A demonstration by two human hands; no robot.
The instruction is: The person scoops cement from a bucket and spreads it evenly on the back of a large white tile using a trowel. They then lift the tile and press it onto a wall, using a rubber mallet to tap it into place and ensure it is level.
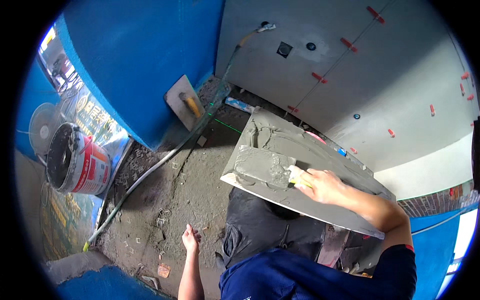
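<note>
My right hand [320, 185] is closed round the yellow handle of a flat trowel. The trowel's blade [262, 166] is coated in wet grey mortar and lies on the mortar layer. That layer covers most of a large tile [227, 176], which is tilted in front of my legs; a strip of its near edge shows bare. My left hand [190, 238] hangs over the rough floor at the lower middle, apart from the tile. Its fingers are loosely bent and somewhat apart, with nothing visible in them.
A white-and-red bucket [92, 167] with a mortar-crusted rim stands at left. A pale hose [150, 172] crosses the floor [200, 200]. A yellow-handled float [185, 102] leans against the blue wall [140, 55]. Red clips [348, 45] stick out of the grey tiled wall [295, 25]. Small spacers litter the floor.
</note>
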